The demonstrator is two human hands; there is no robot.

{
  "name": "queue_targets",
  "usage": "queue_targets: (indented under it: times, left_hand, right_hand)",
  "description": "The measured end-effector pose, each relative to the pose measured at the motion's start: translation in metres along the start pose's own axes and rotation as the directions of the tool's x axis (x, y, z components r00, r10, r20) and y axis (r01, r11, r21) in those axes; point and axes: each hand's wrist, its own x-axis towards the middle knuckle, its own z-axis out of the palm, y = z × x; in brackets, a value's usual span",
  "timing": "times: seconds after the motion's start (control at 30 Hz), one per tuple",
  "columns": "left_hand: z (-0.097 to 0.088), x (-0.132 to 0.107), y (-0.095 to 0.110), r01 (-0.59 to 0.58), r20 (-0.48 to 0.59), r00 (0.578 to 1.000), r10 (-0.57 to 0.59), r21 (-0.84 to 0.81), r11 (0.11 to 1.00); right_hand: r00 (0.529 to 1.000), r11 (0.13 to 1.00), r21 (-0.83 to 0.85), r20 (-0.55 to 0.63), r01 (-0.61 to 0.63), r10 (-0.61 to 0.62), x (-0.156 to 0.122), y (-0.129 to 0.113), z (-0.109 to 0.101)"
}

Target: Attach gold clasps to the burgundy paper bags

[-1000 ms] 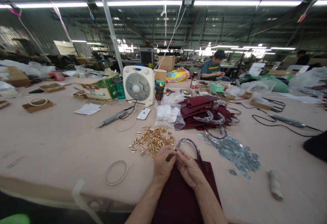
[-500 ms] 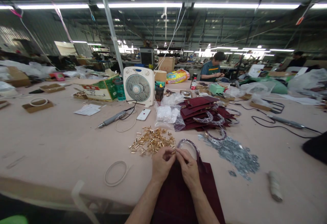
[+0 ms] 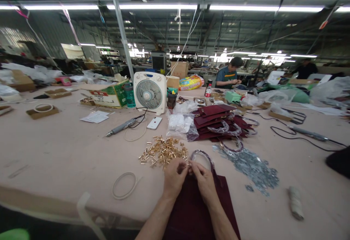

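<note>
At the top edge of a maroon bag panel point(image 3: 194, 211), my left hand point(image 3: 172, 177) and my right hand point(image 3: 203, 178) meet with their fingertips nearly touching. My left thumb and index finger pinch a small shiny gold metal fitting. The right hand is pinched too, right beside it; its fingers cover whatever lies between them. A plastic-wrapped handle point(image 3: 202, 152) arches up behind my right hand. Just beyond my left hand lies a loose heap of gold metal fittings point(image 3: 164, 151). Flat grey metal plates point(image 3: 251, 170) are spread out to the right.
Stacked maroon bag pieces point(image 3: 213, 121) lie ahead, beside a plastic bag point(image 3: 179, 123). Farther left are a phone point(image 3: 154, 123), an electric screwdriver point(image 3: 120, 127) and a box fan point(image 3: 149, 93). A coiled strip point(image 3: 124, 186) rests left; a thread roll point(image 3: 295, 203) right. Another person point(image 3: 226, 76) sits across.
Both hands stay at the bag's top edge, with only slight finger shifts around the small fitting. The whole view has moved slightly; the objects on the table lie as before.
</note>
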Motion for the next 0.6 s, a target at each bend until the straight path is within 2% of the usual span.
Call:
queue_targets:
  times: [0.1,0.2,0.27,0.43,0.53,0.6]
  left_hand:
    - [-0.0002,0.0,0.0008,-0.06,0.005,0.998,0.06,0.049,0.997]
    - [0.0,-0.0008,0.0003,-0.1,0.008,0.995,0.099,0.072,0.992]
    - [0.0002,-0.0014,0.0002,-0.127,0.016,0.992,0.127,0.082,0.988]
    - [0.0001,-0.0019,0.0041,-0.211,0.051,0.977,0.207,0.076,0.975]
    - [-0.0002,-0.0018,0.008,-0.242,0.043,0.97,0.239,0.088,0.966]
    - [-0.0005,-0.0018,0.0096,-0.227,0.014,0.974,0.227,0.09,0.97]
  right_hand:
    - [0.988,0.969,0.202,-0.017,-0.145,0.151,0.0006,0.0033,0.0023]
    - [0.975,0.924,0.319,0.0,-0.209,0.22,0.0005,0.0026,0.0044]
    - [0.977,0.93,0.307,0.006,-0.203,0.211,0.0004,0.0014,0.0045]
    - [0.993,0.977,0.193,-0.046,-0.096,0.107,0.0009,0.0039,0.0024]
    - [0.99,0.944,0.313,-0.053,-0.109,0.132,0.0008,0.0052,0.0029]
    - [0.98,0.876,0.456,-0.04,-0.157,0.197,0.0005,0.004,0.0034]
